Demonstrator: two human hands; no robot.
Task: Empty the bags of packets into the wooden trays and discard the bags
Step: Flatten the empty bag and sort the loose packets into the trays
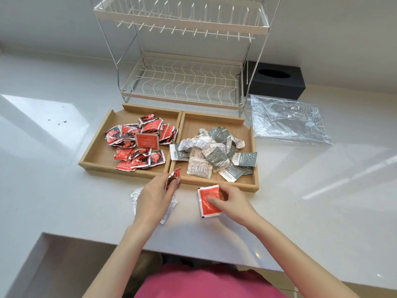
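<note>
Left hand [154, 196] pinches a red packet [174, 177] by the left tray [94, 147], right hand [227, 201] grips another red packet [209, 201] on the bench [300, 190]; both belong in that tray, clear of grey ones.

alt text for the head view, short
A person's left hand pinches a red packet while the right hand picks up a red-orange packet from the white counter, before two wooden trays of packets.

Red-black packets [137, 143]; grey-white starred packets [214, 151]; tan wooden trays [92, 160]; black box [277, 82]; white rack [182, 82].
</note>
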